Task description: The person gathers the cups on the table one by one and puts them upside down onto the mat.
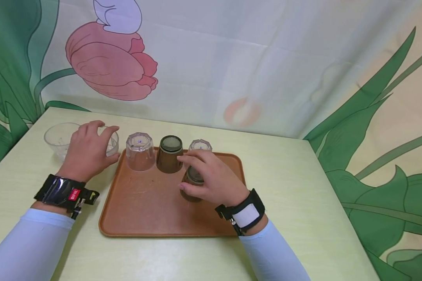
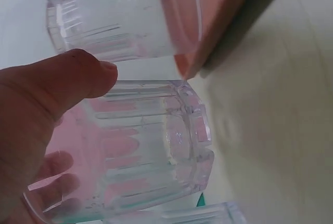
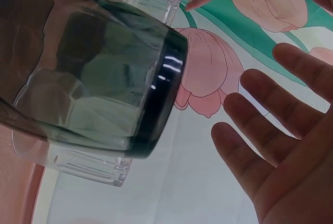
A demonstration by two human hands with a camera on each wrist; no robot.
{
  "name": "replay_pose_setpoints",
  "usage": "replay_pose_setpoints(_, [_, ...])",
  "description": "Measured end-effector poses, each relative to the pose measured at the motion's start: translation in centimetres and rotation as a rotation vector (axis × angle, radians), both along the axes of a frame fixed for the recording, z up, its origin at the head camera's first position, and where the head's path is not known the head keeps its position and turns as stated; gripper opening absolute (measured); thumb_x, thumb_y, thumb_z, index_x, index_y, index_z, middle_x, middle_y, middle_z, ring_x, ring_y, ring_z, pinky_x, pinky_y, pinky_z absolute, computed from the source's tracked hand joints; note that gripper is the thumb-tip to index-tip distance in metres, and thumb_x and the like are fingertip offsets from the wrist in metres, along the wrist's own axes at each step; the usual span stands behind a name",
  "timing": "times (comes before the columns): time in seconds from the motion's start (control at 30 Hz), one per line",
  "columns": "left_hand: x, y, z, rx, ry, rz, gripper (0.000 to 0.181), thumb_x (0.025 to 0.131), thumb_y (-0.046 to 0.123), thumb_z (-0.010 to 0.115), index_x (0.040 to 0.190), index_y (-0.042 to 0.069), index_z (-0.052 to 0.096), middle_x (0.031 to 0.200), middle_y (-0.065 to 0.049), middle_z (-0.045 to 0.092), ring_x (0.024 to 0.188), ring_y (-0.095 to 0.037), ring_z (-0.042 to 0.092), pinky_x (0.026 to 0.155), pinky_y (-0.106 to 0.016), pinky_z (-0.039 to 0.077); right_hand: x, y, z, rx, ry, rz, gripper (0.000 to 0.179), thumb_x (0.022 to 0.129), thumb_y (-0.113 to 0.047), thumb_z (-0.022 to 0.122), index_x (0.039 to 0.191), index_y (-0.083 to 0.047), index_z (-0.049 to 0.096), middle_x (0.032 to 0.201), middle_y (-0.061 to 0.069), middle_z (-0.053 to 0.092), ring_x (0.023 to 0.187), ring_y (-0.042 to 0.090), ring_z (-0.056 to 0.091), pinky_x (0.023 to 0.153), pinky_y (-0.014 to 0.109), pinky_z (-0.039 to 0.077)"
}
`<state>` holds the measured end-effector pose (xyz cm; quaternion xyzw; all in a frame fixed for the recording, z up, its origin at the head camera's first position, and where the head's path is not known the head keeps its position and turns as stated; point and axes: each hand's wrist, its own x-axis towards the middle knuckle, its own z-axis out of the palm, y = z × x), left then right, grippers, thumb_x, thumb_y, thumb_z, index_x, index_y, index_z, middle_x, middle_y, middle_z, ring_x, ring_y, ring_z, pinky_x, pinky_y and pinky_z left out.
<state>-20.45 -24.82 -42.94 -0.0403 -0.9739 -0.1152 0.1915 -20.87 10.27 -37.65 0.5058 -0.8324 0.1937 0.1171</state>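
Observation:
My left hand [image 1: 86,150] curls round a clear glass [image 2: 151,141] beside the tray's left edge. The thumb lies along one side, and the other fingers show through the glass near its rim. This glass stands mouth up, its thick base at the table. My right hand [image 1: 214,177] hovers over a dark tinted glass [image 1: 192,187], turned mouth down at the front of the row on the tray. In the right wrist view its fingers [image 3: 250,154] are spread and apart from the dark glass [image 3: 104,73].
The brown tray [image 1: 144,210] also bears an upside-down clear glass [image 1: 140,152], another dark glass [image 1: 170,156] and a second clear one [image 1: 200,145] along its back edge. Another clear glass vessel [image 1: 56,140] stands left of my left hand. A flowered curtain [image 1: 211,70] hangs behind the table.

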Motion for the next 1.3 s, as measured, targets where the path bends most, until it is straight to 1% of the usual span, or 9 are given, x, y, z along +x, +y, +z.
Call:
replay_pose_setpoints(0.23, [0.6, 0.1, 0.9, 0.014, 0.013, -0.002, 0.074, 0.074, 0.023, 0.086, 0.137, 0.006, 0.054, 0.136, -0.034, 0.043, 0.125, -0.055, 0.039, 0.100, -0.074, 0.035, 0.1, 0.0, 0.1, -0.003, -0.002, 0.002, 0.056, 0.089, -0.040, 0.071, 0.137, -0.012, 0.059, 0.134, 0.006, 0.057, 0.119, 0.018, 0.055, 0.102, 0.031, 0.048])
replay_pose_setpoints(0.4, [1.2, 0.3, 1.5, 0.057, 0.018, 0.001, 0.072, 0.075, 0.024, 0.084, 0.137, 0.005, 0.054, 0.136, -0.035, 0.043, 0.126, -0.056, 0.039, 0.100, -0.075, 0.034, 0.0, 0.0, 0.1, 0.000, -0.004, -0.002, 0.056, 0.090, -0.039, 0.071, 0.137, -0.012, 0.059, 0.134, 0.006, 0.057, 0.121, 0.018, 0.055, 0.103, 0.031, 0.047])
replay_pose_setpoints(0.53, [1.8, 0.4, 2.1, 0.083, 0.056, -0.007, 0.067, 0.075, 0.024, 0.082, 0.134, 0.006, 0.056, 0.134, -0.035, 0.045, 0.123, -0.057, 0.040, 0.097, -0.075, 0.035, 0.0, 0.0, 0.1, -0.001, 0.002, -0.002, 0.056, 0.089, -0.039, 0.071, 0.137, -0.011, 0.060, 0.134, 0.006, 0.057, 0.122, 0.018, 0.055, 0.104, 0.031, 0.047])
replay_pose_setpoints(0.63, [2.1, 0.5, 2.5, 0.079, 0.087, -0.016, 0.067, 0.073, 0.023, 0.082, 0.133, 0.006, 0.058, 0.132, -0.035, 0.047, 0.121, -0.057, 0.042, 0.094, -0.074, 0.036, -0.1, 0.0, 0.1, 0.000, 0.009, -0.003, 0.056, 0.090, -0.039, 0.071, 0.137, -0.011, 0.060, 0.134, 0.005, 0.057, 0.123, 0.018, 0.055, 0.104, 0.031, 0.047])
replay_pose_setpoints(1.03, [3.1, 0.9, 3.8, 0.089, 0.102, -0.040, 0.069, 0.073, 0.023, 0.083, 0.134, 0.006, 0.057, 0.134, -0.034, 0.046, 0.122, -0.056, 0.041, 0.092, -0.073, 0.036, -0.1, 0.0, 0.0, -0.003, 0.012, -0.003, 0.056, 0.090, -0.040, 0.071, 0.137, -0.012, 0.060, 0.132, 0.004, 0.057, 0.123, 0.018, 0.054, 0.104, 0.030, 0.047])
replay_pose_setpoints(1.17, [3.4, 1.2, 4.3, 0.086, 0.134, -0.061, 0.070, 0.072, 0.024, 0.085, 0.134, 0.007, 0.057, 0.133, -0.033, 0.047, 0.122, -0.055, 0.042, 0.090, -0.073, 0.038, -0.1, 0.0, 0.1, -0.003, 0.010, -0.006, 0.056, 0.089, -0.039, 0.071, 0.137, -0.012, 0.060, 0.132, 0.004, 0.057, 0.124, 0.017, 0.054, 0.105, 0.030, 0.046])
replay_pose_setpoints(1.3, [3.8, 1.5, 4.9, 0.077, 0.159, -0.081, 0.072, 0.070, 0.025, 0.087, 0.134, 0.007, 0.058, 0.133, -0.032, 0.047, 0.122, -0.055, 0.042, 0.091, -0.073, 0.037, -0.1, 0.0, 0.1, -0.004, 0.011, -0.006, 0.055, 0.090, -0.039, 0.071, 0.136, -0.012, 0.060, 0.132, 0.004, 0.057, 0.124, 0.017, 0.054, 0.105, 0.030, 0.046])
